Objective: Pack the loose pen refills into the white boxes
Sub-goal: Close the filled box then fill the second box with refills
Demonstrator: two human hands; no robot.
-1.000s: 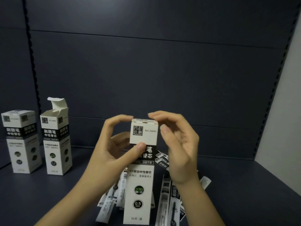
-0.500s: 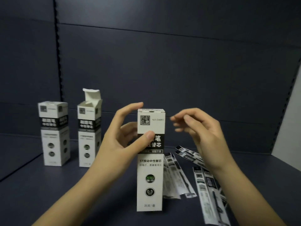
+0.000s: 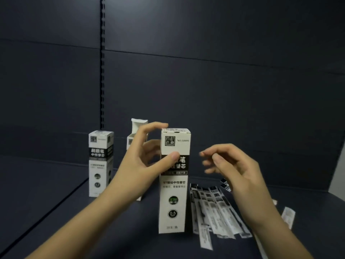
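We look down on a dark blue-grey shelf surface (image 3: 56, 212), matt and smooth, with a thin seam running diagonally across its left part; behind it rises a back wall (image 3: 205, 90) of the same dark panels, jointed horizontally, with a slotted upright strip (image 3: 102, 62) at left and a pale wall edge at far right. Nearest us, the loose pen refills (image 3: 214, 208) lie flat on the surface just right of the front box, long thin sleeves printed black and white, fanned side by side; we cannot count them exactly, and a few lie apart toward the right. We count three white boxes, all tall, square-sectioned card with black bands. The front box (image 3: 174, 193) stands upright with its top closed; our left hand (image 3: 141, 161) grips its upper part, thumb pressed on the front face and forefinger curled over the top edge. Our right hand (image 3: 237, 169) hovers just beside the box, apart from it, fingers loosely curled and holding nothing. Farther back stands the open box (image 3: 137, 131), flap raised, partly hidden by the left hand; left of it the closed box (image 3: 100, 161) stands alone.
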